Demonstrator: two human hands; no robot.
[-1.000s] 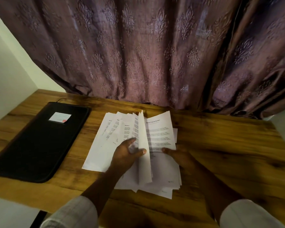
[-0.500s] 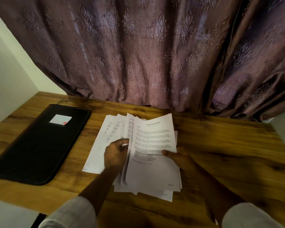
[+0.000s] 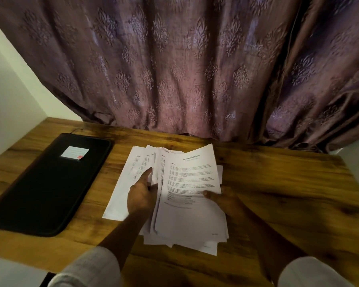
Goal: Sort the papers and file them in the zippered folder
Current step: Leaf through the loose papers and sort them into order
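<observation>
Left hand (image 3: pixel 140 195) fingers tucked among fanned papers (image 3: pixel 192 204) at table (image 3: pixel 278 193) centre (print blurred); right hand (image 3: pixel 224 200) grasps their 3 o'clock edge. Closed zippered folder (image 3: pixel 48 189) at 9 o'clock, apart.

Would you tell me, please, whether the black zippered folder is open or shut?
Shut: the zippered folder lies flat on the wooden table, cover down, with no papers inside showing.

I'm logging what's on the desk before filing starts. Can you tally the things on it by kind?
Black zippered folder, shut, with label: 1
Loose pile of printed papers, sheets overlapping, too many to count apart: 1
Hands on the papers, left and right: 2
Total: 4
</observation>
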